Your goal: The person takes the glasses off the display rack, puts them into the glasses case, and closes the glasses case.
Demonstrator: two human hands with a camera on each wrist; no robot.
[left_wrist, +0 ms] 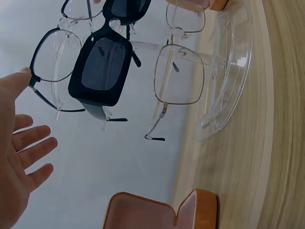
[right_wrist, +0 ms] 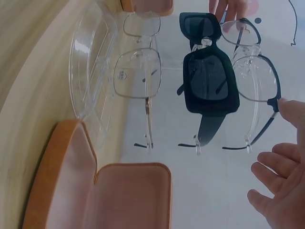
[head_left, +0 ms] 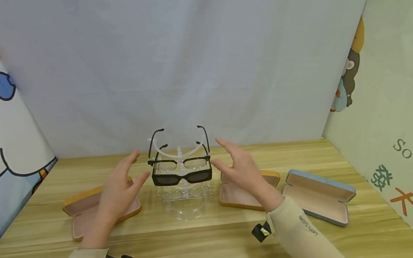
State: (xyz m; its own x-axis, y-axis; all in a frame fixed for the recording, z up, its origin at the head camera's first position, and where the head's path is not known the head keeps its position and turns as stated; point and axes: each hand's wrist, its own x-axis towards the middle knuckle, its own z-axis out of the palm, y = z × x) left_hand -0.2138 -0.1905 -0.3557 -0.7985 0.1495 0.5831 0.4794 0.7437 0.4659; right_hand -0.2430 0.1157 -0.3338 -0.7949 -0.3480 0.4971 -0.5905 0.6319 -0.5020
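Note:
A clear display stand [head_left: 185, 211] holds three pairs of eyewear, one above another. Topmost are black half-rim eyeglasses [head_left: 196, 160]; under them hang black sunglasses [head_left: 183, 178], and lowest come thin metal-framed eyeglasses [head_left: 174, 195]. My left hand [head_left: 119, 189] is at the left of the stand, fingers spread, its thumb tip right at the left corner of the top eyeglasses in the left wrist view. On the opposite side my right hand [head_left: 243, 169] mirrors it, with the thumb tip at the right corner of the same frame. Neither hand is curled round anything.
Behind my left forearm lies an open orange glasses case [head_left: 129, 209]. Another orange case [head_left: 234, 196] is open by my right wrist, and a blue-grey case [head_left: 321, 196] stands open farther right. A pale curtain [head_left: 190, 62] hangs behind the wooden table [head_left: 191, 255].

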